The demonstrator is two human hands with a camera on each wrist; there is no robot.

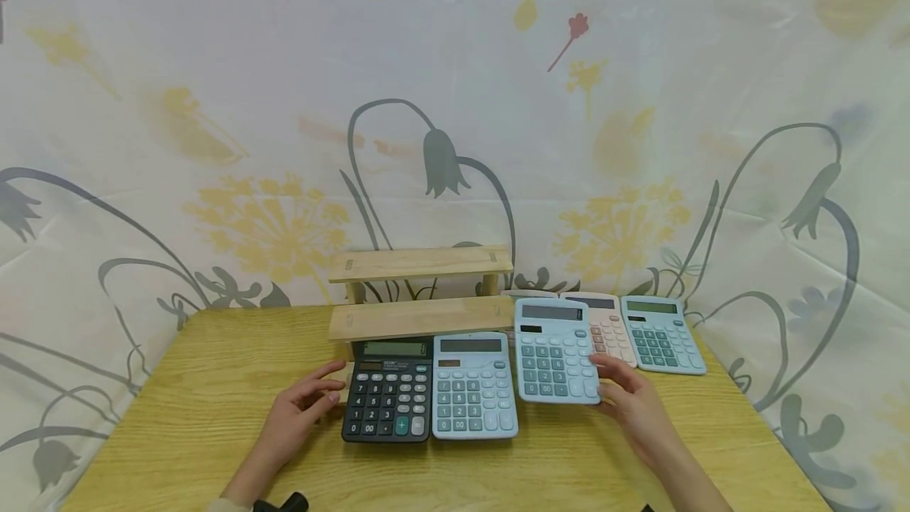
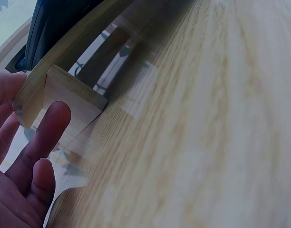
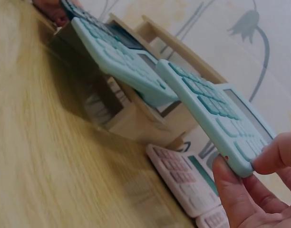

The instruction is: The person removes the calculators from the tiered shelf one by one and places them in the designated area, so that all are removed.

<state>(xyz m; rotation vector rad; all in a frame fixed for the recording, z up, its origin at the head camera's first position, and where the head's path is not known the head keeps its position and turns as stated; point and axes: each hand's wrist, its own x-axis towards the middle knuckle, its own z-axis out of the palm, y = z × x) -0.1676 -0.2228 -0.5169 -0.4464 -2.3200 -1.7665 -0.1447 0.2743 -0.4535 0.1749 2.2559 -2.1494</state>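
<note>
In the head view, my left hand (image 1: 302, 405) is at the left end of a stepped wooden rack (image 1: 419, 321), its fingertips on the end of the lowest board (image 2: 33, 97) in the left wrist view. On that board lean a black calculator (image 1: 387, 393) and, right beside it, a light blue calculator (image 1: 475, 389). My right hand (image 1: 629, 397) pinches the right edge of a second light blue calculator (image 1: 557, 354), thumb on one side and fingers on the other. The right wrist view shows this held calculator (image 3: 212, 109) raised off the table, keys facing up.
Behind the held calculator lie a pink calculator (image 1: 600, 314) and another light blue calculator (image 1: 661, 334) on the right of the table. A pale one is mostly hidden between rack and pink one. The rack's top board (image 1: 419, 263) stands near the patterned backdrop (image 1: 455, 62).
</note>
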